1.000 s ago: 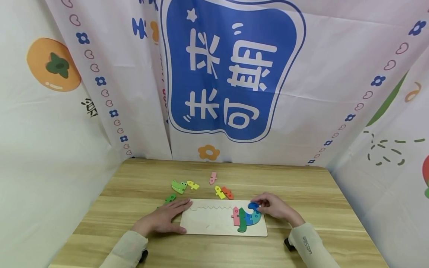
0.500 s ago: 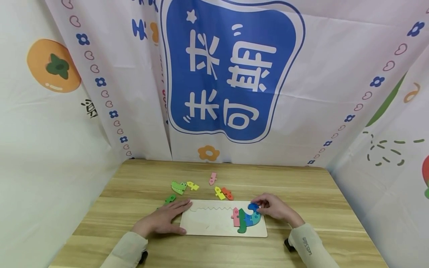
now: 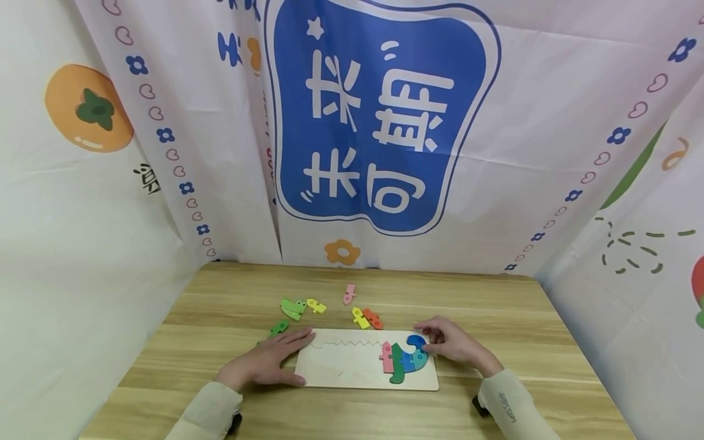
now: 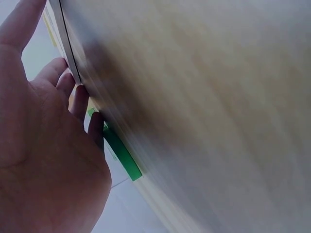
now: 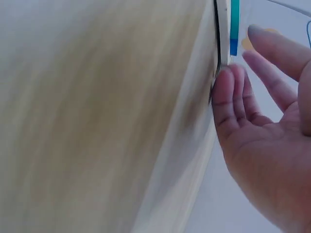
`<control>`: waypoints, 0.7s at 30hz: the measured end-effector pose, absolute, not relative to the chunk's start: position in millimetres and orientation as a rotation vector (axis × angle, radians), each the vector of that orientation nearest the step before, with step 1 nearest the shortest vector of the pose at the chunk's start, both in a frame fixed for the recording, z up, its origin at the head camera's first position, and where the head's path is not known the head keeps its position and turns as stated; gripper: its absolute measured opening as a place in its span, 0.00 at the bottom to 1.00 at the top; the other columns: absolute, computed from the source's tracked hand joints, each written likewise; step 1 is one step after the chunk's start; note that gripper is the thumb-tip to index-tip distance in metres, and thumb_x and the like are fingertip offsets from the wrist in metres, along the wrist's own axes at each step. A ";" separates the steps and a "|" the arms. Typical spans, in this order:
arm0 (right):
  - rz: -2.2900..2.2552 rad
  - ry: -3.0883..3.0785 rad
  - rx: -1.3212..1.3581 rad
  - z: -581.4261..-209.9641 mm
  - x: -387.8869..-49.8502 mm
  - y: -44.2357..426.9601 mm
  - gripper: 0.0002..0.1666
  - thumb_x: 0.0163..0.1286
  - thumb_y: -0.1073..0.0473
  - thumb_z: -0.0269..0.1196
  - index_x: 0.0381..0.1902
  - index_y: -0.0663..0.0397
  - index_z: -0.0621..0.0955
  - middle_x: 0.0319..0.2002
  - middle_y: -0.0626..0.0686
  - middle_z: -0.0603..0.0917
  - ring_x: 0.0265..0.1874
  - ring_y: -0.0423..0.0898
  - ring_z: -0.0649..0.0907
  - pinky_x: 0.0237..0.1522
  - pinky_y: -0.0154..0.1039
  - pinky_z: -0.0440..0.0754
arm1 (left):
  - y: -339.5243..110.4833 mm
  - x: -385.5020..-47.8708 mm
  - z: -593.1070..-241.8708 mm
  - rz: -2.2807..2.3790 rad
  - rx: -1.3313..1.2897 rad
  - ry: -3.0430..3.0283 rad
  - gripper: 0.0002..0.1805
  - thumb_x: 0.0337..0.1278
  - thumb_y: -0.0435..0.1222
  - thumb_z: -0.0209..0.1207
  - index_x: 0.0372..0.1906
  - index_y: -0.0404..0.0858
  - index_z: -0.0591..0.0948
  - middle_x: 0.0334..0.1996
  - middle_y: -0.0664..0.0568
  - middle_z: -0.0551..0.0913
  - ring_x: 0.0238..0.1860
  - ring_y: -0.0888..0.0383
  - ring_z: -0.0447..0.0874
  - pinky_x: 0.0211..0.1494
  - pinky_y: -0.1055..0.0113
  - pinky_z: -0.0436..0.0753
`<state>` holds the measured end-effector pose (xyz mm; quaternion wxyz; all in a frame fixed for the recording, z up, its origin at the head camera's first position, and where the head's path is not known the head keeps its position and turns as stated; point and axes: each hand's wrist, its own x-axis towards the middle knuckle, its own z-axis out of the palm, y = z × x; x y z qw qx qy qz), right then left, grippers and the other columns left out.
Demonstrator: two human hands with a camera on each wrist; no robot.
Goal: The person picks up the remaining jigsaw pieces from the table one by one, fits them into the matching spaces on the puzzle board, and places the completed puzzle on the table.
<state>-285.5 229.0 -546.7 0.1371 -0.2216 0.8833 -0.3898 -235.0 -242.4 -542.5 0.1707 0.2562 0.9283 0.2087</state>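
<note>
In the head view a pale wooden puzzle board [image 3: 346, 366] lies flat on the table. On its right part sit joined crocodile puzzle pieces: a pink piece [image 3: 387, 357], a green leg piece [image 3: 396, 365], and the blue tail piece [image 3: 414, 341] among blue and teal ones. My left hand [image 3: 271, 359] rests at the board's left edge with spread fingers, holding no piece. Beside the board's upper right corner is my right hand [image 3: 453, 340], fingers loosely bent by the tail. Its thumb and index finger stand apart from the pieces in the right wrist view, while other fingertips touch the board's edge.
Beyond the board lie loose pieces: a green crocodile head [image 3: 293, 308], yellow pieces [image 3: 316, 305], a pink piece [image 3: 349, 294] and an orange piece [image 3: 373, 318]. A green piece [image 3: 279, 327] is near my left fingers. Printed cloth [image 3: 495, 201] walls the wooden table [image 3: 467, 299].
My right thumb and fingers have eased slightly off the blue tail piece, which now shows more fully. The left hand and the board stay practically where they were.
</note>
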 end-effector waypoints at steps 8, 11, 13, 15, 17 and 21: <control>-0.935 2.603 -0.665 -538.5 -265.4 228.9 0.60 0.52 0.48 0.83 0.78 0.51 0.67 0.66 0.59 0.72 0.58 0.55 0.76 0.57 0.55 0.82 | -240.6 -237.5 -542.1 0.593 0.730 2.635 0.55 0.56 0.68 0.64 0.83 0.51 0.57 0.84 0.53 0.54 0.83 0.39 0.49 0.77 0.28 0.55; -0.884 2.628 -0.672 -536.5 -259.7 225.7 0.65 0.46 0.48 0.86 0.79 0.53 0.66 0.73 0.61 0.67 0.66 0.62 0.75 0.66 0.67 0.76 | -239.6 -237.3 -541.5 0.594 0.725 2.633 0.55 0.56 0.68 0.64 0.83 0.50 0.57 0.84 0.52 0.54 0.83 0.38 0.49 0.77 0.28 0.55; -0.878 2.639 -0.665 -536.8 -257.8 224.0 0.65 0.44 0.49 0.87 0.77 0.56 0.68 0.72 0.60 0.68 0.66 0.62 0.75 0.68 0.68 0.74 | -239.1 -236.6 -540.7 0.592 0.713 2.635 0.55 0.56 0.67 0.65 0.83 0.50 0.57 0.84 0.53 0.54 0.83 0.38 0.49 0.77 0.27 0.55; -0.866 2.651 -0.664 -537.5 -257.2 223.1 0.63 0.43 0.50 0.87 0.75 0.58 0.71 0.71 0.59 0.70 0.66 0.62 0.74 0.68 0.67 0.73 | -239.2 -236.3 -539.9 0.592 0.698 2.637 0.55 0.56 0.67 0.65 0.83 0.51 0.57 0.84 0.53 0.54 0.83 0.38 0.49 0.77 0.28 0.55; -0.863 2.657 -0.663 -537.7 -256.8 223.0 0.62 0.42 0.50 0.87 0.73 0.60 0.72 0.69 0.58 0.71 0.65 0.60 0.75 0.69 0.66 0.73 | -239.0 -235.8 -538.4 0.598 0.692 2.636 0.55 0.56 0.66 0.66 0.83 0.51 0.57 0.84 0.53 0.54 0.83 0.38 0.49 0.77 0.28 0.55; -0.853 2.660 -0.671 -538.3 -255.5 222.6 0.65 0.39 0.49 0.88 0.74 0.61 0.72 0.70 0.59 0.70 0.68 0.61 0.73 0.70 0.65 0.72 | -238.8 -235.5 -537.1 0.606 0.686 2.632 0.55 0.55 0.66 0.66 0.83 0.51 0.57 0.84 0.53 0.55 0.83 0.37 0.50 0.78 0.28 0.55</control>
